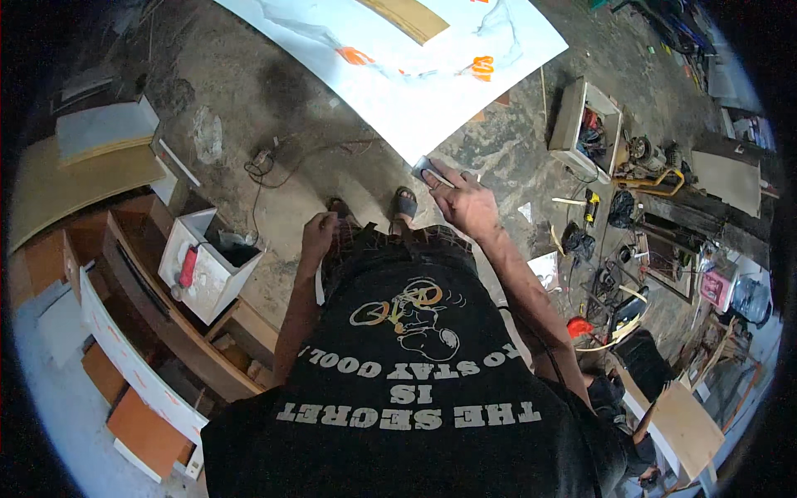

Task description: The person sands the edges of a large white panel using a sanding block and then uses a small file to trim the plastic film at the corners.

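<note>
My right hand (465,202) is closed round a small flat grey block (424,168), thumb and fingers pressed on it. The block meets the near corner of a large white board (415,116), which carries orange markings and greyish smears. A wooden strip (419,21) lies across the board's far part. Beside my body at the left, my left hand (317,236) hangs with curled fingers, apart from the board. Its palm side is hidden, so I cannot make out what it holds, if anything.
At the left stand a brown wooden cabinet frame (141,282) and a white box with a red-handled tool (188,267). A cable (259,170) lies on the concrete floor. To the right are a drawer of tools (571,153), a yellow-handled frame (664,183) and scattered scrap.
</note>
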### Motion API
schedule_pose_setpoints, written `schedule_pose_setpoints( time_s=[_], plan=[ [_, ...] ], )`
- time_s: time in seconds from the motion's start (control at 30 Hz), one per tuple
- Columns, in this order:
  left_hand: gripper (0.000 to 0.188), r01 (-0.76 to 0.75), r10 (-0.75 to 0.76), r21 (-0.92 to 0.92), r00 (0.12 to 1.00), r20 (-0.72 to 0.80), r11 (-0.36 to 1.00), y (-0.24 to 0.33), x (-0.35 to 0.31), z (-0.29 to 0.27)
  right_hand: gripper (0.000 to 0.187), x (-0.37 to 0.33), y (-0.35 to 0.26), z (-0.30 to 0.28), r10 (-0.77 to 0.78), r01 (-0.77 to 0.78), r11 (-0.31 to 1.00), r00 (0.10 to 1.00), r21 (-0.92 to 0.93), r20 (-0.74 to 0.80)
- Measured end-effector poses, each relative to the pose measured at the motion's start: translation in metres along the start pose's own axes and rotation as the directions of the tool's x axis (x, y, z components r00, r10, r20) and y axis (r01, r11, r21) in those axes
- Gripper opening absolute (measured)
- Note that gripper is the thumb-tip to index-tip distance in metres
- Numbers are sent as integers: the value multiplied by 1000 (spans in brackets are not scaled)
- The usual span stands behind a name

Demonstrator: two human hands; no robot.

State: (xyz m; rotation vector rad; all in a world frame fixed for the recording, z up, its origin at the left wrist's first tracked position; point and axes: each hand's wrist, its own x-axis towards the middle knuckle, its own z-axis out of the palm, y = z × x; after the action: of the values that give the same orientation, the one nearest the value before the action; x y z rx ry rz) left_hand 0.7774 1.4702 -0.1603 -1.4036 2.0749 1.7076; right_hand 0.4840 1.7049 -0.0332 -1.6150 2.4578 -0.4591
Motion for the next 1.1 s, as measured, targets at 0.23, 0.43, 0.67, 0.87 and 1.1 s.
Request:
schedule_pose_setpoints(
  time_s=[0.23, 0.43, 0.67, 0.87, 1.1],
  plan=[
    [39, -5, -4, -141, 998, -65, 990, 19, 0, -1, 37, 5, -5, 0, 64, -64, 998, 997, -1, 42],
    [35, 5, -9, -206, 1000, -20, 978, 45, 1, 13, 38, 17, -11, 0, 92, -94, 995, 993, 26, 74],
    [32, -80, 74, -224, 997, -38, 971, 38, 5, 22, 39, 12, -14, -4, 140, -143, 990, 982, 12, 130],
    [36, -166, 165, -60, 986, -34, 984, 28, 5, 18, 39, 28, -23, -1, 145, -144, 989, 989, -18, 43],
    [33, -52, 35, -315, 998, -59, 948, 34, -3, 19, 37, 25, -24, -6, 154, -154, 988, 987, -5, 50]
  ],
)
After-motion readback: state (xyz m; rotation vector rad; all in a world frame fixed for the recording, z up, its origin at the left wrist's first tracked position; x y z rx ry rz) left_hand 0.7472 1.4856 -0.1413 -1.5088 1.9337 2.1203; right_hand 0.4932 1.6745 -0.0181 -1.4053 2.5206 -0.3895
